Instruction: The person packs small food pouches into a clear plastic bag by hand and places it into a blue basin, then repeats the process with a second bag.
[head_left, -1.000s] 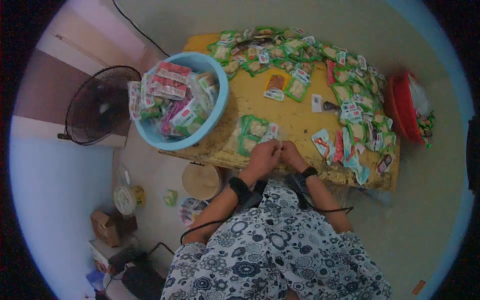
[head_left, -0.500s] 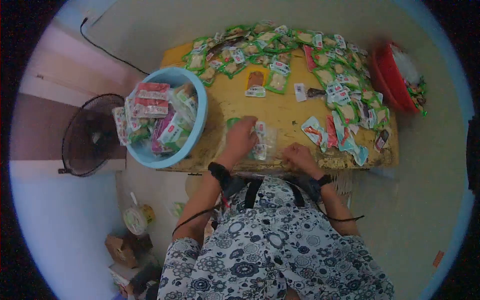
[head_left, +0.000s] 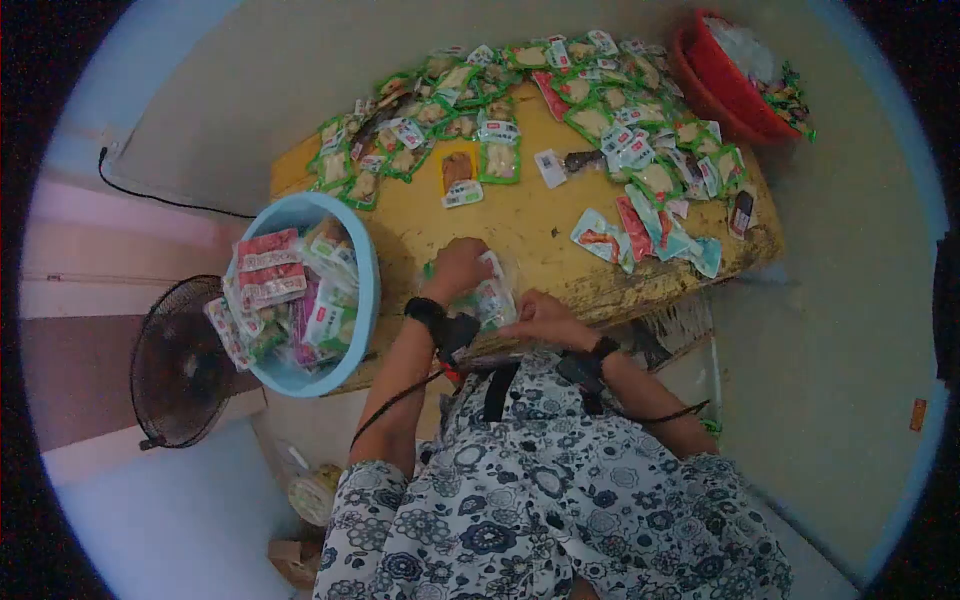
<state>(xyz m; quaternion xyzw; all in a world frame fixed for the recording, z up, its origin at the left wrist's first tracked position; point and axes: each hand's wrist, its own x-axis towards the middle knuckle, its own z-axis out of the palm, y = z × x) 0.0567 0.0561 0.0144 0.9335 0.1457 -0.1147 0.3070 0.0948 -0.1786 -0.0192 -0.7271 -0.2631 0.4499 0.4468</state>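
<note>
At the table's near edge lies a clear plastic bag with green-and-white snack packets inside. My left hand rests over its left part with the fingers curled down onto the plastic. The fingertips of my right hand are pinched together at the bag's lower right corner. Just beyond my hands lie a yellow packet with brown food and a green-edged packet with pale food.
A light-blue basin full of packets stands at the table's left. Many green-edged packets cover the back and right of the yellow table. Blue and red packets lie at right. Beyond are a red basin and a black fan.
The view has turned, so the table sits tilted. My right hand has moved left from beside the bag to its lower right corner. My left hand stays over the bag.
</note>
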